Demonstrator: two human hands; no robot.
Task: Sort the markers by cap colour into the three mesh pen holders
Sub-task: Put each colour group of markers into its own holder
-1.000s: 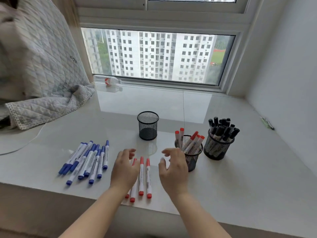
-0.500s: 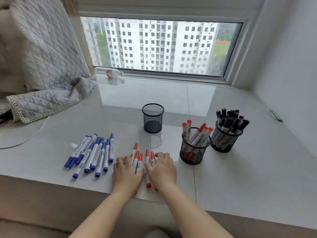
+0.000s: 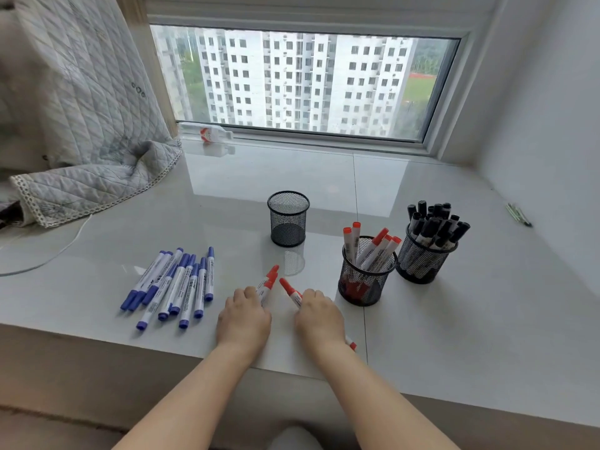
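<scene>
The left hand [image 3: 244,319] covers most of the red-capped markers [image 3: 268,282] under it; only their cap ends poke out at its one o'clock, and how many it holds cannot be counted. The right hand [image 3: 318,319] hides the middle of another red marker [image 3: 291,291], whose ends show at eleven and at five o'clock of the hand. Fingertips of both hands are out of sight, curled beneath. Print on the blue-capped markers [image 3: 175,284] is too small to read. The quilted blanket [image 3: 81,131] runs off the left and top edges. A small green item [image 3: 518,214] near the right wall is too small to identify.
</scene>
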